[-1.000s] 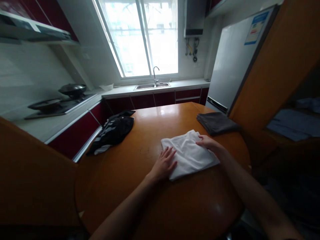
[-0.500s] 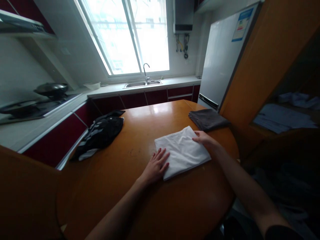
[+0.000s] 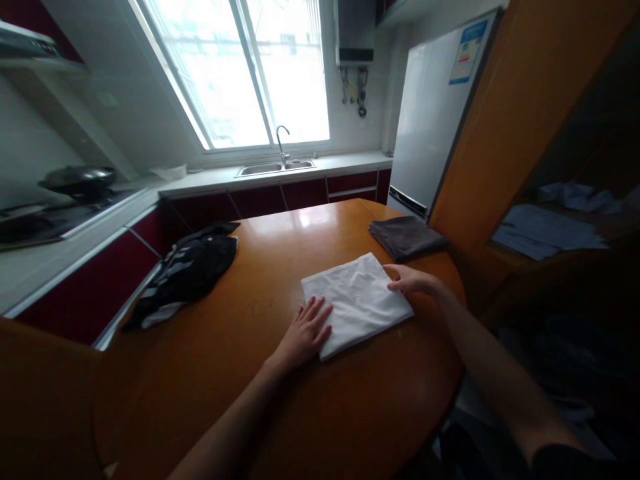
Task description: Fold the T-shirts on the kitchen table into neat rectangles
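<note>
A folded white cloth (image 3: 360,300) lies flat on the orange-brown wooden table (image 3: 225,373). My left hand (image 3: 306,330) rests on its left edge, fingers spread and flat. At the cloth's right edge is my right hand (image 3: 407,279), with thumb and forefinger apart and nothing visible between them. A folded dark grey cloth (image 3: 407,238) lies beyond my right hand, near the table's right edge. On the left of the table sits a crumpled black garment (image 3: 193,267) with white stripes.
Behind the table runs a counter (image 3: 210,179) with a sink (image 3: 273,168) under the window. A stove with a wok (image 3: 83,180) is at the left. The fridge (image 3: 430,113) and a wooden cabinet with papers or cloths (image 3: 545,230) stand at the right.
The view has shifted slightly to the right. My right hand has moved a little outward from the white cloth's right edge, and its thumb and forefinger show more clearly apart.
</note>
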The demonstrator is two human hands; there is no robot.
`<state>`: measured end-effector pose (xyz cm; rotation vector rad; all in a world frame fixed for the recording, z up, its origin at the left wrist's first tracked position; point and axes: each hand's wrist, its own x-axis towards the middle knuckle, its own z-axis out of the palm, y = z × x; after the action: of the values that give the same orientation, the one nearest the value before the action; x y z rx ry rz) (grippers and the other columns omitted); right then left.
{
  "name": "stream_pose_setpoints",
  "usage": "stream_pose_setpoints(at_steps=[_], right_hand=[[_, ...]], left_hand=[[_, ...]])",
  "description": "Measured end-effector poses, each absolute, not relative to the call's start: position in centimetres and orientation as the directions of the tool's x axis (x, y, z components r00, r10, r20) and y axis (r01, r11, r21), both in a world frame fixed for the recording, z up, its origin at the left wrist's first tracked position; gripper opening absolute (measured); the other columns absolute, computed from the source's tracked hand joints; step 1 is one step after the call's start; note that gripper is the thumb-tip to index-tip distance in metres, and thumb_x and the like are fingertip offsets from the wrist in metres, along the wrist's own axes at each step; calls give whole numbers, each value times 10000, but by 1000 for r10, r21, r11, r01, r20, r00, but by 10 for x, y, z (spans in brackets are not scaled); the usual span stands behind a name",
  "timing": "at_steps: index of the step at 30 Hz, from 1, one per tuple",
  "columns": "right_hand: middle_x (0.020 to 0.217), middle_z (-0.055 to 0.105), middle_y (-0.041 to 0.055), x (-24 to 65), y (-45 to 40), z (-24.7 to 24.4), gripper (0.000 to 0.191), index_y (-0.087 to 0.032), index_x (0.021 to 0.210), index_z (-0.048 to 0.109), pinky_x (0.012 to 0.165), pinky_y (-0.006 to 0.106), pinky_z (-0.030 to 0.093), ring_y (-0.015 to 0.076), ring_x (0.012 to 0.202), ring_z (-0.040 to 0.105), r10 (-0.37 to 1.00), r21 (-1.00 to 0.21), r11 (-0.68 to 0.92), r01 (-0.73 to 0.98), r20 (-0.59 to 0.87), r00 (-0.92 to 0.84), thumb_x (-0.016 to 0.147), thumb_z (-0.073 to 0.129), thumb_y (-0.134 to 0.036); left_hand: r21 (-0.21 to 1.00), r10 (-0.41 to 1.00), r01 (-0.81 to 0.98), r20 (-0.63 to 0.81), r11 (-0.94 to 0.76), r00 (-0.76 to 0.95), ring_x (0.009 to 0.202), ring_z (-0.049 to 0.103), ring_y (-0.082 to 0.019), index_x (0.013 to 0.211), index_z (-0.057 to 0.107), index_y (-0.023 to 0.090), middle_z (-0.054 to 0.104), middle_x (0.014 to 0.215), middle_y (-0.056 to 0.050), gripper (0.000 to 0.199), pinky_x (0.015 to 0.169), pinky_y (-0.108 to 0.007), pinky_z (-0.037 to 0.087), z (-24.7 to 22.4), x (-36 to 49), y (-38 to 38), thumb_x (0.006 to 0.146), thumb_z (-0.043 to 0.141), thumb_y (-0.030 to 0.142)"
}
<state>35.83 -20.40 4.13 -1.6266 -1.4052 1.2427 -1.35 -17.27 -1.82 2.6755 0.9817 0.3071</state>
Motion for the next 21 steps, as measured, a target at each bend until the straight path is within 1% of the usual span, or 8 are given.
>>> stream_pose_setpoints(at_steps=[3,5,10,12,14,17,19,21], right_hand=[[728,659,-2,360,-210,44,800,-147,1420,509,532,224,465,131,566,564,973,-894,-223,389,-231,27,680,812,-181],[734,649,-1,359,-212,41,806,-126,1451,477,569,234,471,124,572,548,978,-866,-207,455,-201,63,708,786,-165],[942,701,73,353,-212,25,717,-66,1385,536,727,272,506,159,750,611,982,-749,-189,635,-133,136,697,737,-78],[1010,708,99,353,-211,22,721,-69,1392,531,793,304,513,188,822,637,978,-727,-206,655,-139,153,700,735,-84],[1130,695,127,356,-210,22,742,-98,1396,536,887,334,498,229,948,649,975,-697,-219,683,-132,178,685,747,-83],[1312,620,181,354,-204,28,711,-126,1370,567,1041,404,414,323,1190,577,964,-634,-253,730,-102,246,687,764,-108],[1379,561,223,343,-197,32,609,-114,1382,553,1105,460,336,370,1303,486,951,-597,-277,753,-58,303,797,703,-194],[1432,515,229,323,-185,34,532,-112,1429,501,1143,458,280,354,1368,420,953,-551,-219,805,58,298,926,549,-275]], left_hand=[[314,657,604,90,-732,749,1529,125,-308,1527,403,277,234,1644,-64,566,1218,-558,157,-18,-13,-173,1023,359,531],[310,657,606,86,-732,749,1530,120,-305,1529,399,274,233,1645,-63,571,1220,-554,153,-18,-13,-173,1022,356,534],[320,654,599,99,-734,750,1528,129,-310,1520,415,286,240,1643,-56,562,1217,-556,167,-18,-13,-172,1018,369,534],[323,652,593,113,-738,750,1525,145,-314,1514,425,290,252,1638,-60,553,1214,-561,177,-18,-13,-172,1016,385,526],[323,651,590,124,-740,749,1521,161,-319,1510,433,293,265,1633,-64,547,1209,-568,188,-19,-14,-172,1012,402,518],[321,653,592,130,-739,746,1521,162,-318,1510,431,299,266,1633,-62,543,1209,-567,191,-19,-14,-172,1012,410,514],[323,654,594,121,-737,746,1524,151,-311,1515,421,302,255,1637,-57,544,1213,-560,183,-18,-14,-172,1014,407,513],[324,655,597,107,-734,748,1526,143,-306,1520,412,301,246,1641,-54,546,1217,-554,173,-17,-14,-173,1017,401,515]])
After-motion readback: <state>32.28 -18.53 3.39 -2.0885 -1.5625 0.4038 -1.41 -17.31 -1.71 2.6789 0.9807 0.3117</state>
